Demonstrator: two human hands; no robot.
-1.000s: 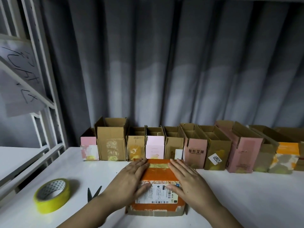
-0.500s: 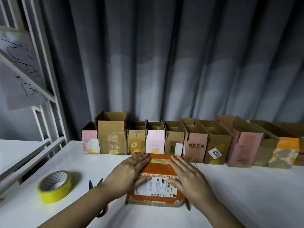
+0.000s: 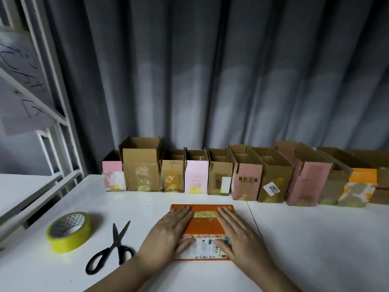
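1. Orange cardboard box [image 3: 205, 228] lies flat on the white table [image 3: 315, 239] in the lower centre of the frame, with a white shipping label [image 3: 207, 247] on its near part and a strip of yellow tape [image 3: 204, 214] across its far edge
2. Left hand [image 3: 168, 234] rests palm down on the left half of the box, fingers straight and close together, holding nothing, thumb lying on the label
3. Right hand [image 3: 242, 237] rests palm down on the right half in the same way, fingers straight and pointing away from the person, thumb touching the label; the orange top shows between the two hands
4. Black-handled scissors [image 3: 111, 247] lie closed on the table just left of the left wrist
5. A roll of yellow tape [image 3: 69, 231] lies flat further left, near the scissors but apart from them
6. A row of open cartons [image 3: 221, 175], brown and pink, stands upright along the far edge of the table
7. Grey curtain [image 3: 210, 81] hangs behind the row; a white metal rack [image 3: 63, 123] with a handwritten paper sheet [image 3: 19, 81] fills the upper left
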